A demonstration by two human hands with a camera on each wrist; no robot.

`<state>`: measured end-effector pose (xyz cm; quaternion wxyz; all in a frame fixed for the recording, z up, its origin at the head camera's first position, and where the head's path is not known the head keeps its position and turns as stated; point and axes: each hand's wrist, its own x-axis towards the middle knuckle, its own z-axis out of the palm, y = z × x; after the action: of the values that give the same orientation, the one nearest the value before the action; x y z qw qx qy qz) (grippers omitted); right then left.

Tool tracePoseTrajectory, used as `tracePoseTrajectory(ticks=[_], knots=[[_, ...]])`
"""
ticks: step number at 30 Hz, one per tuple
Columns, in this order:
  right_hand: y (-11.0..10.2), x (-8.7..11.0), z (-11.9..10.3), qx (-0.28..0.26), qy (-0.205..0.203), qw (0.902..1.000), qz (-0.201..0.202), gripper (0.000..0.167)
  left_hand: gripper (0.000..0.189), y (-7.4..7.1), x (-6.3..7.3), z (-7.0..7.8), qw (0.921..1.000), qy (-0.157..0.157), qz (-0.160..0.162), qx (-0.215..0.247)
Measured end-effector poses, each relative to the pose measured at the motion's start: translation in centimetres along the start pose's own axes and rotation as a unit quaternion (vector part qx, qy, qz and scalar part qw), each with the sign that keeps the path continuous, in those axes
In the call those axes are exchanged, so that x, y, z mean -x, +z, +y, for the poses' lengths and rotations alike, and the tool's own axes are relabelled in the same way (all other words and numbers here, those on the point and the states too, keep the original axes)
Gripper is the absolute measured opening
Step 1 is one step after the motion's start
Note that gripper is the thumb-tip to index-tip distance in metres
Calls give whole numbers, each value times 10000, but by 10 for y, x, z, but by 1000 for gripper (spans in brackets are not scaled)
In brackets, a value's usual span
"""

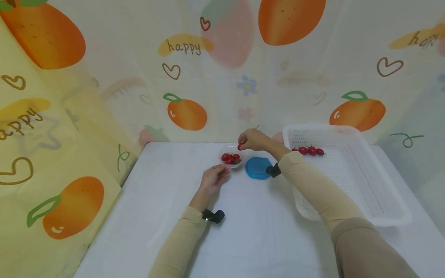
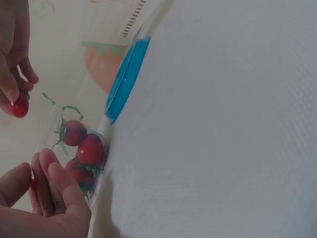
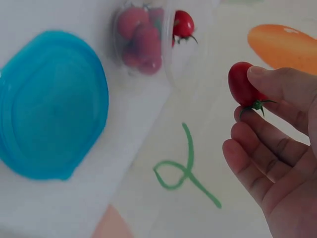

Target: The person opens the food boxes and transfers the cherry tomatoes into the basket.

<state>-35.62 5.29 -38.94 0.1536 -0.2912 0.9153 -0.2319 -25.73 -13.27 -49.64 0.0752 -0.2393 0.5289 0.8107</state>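
Observation:
A small clear plastic container (image 1: 231, 165) holds several cherry tomatoes (image 2: 91, 149) at the far side of the table. My left hand (image 1: 212, 180) is at its near side, with thumb and fingertips close together at the rim, pinching it. Part of the near wall is hidden behind these fingers. My right hand (image 1: 255, 139) is raised just beyond and to the right of the container. Between thumb and fingers it pinches one cherry tomato (image 3: 242, 84), green stem downward in the right wrist view. A blue lid (image 1: 258, 168) lies flat to the right of the container.
On the right stands a large white perforated basket (image 1: 379, 170), with a short row of cherry tomatoes (image 1: 312, 150) near its far left side. My right forearm crosses over its left edge. A printed fabric backdrop (image 1: 222, 92) hangs right behind the table (image 1: 250, 239).

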Motion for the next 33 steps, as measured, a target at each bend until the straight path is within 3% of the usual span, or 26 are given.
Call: tracePoseTrajectory(ticks=[8,21,33], knots=[[-29,18,15,34,222,9995,239,33,26,-2,0,-2,9999,31,-52,91],[-71,63,64,-69,692,9950,711,33,25,-4,4,-1,10000,7,-74,50],[-85,102,117,-228,1186,9872,1042,35,26,-3,3,1,10000,1,-63,-12]])
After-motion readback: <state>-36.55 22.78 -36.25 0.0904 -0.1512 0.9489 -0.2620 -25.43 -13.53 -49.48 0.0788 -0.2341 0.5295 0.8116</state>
